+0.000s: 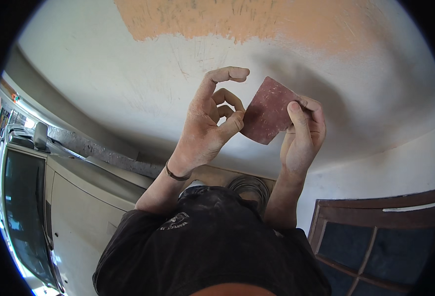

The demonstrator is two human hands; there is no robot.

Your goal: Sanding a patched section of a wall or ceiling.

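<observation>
A reddish-brown piece of sandpaper [267, 111], speckled with pale dust, is held between my two hands in front of the wall. My right hand [303, 133] grips its right edge, thumb flat on the face towards me and fingers behind. At the left edge, my left hand [212, 122] pinches the sheet between thumb and a fingertip, while its index finger curls free above. Pale dust coats both hands. Beyond them, the wall [158, 70] is whitish with scratches, and an orange-peach patch [210, 16] with a ragged lower border covers its upper part.
A beige vehicle [84, 188] stands close on my left, with its side mirror [40, 135] sticking out. On the floor by the wall lies a coil of grey cable or hose [252, 183]. To my right is a brown wooden frame [350, 207] with dark panes.
</observation>
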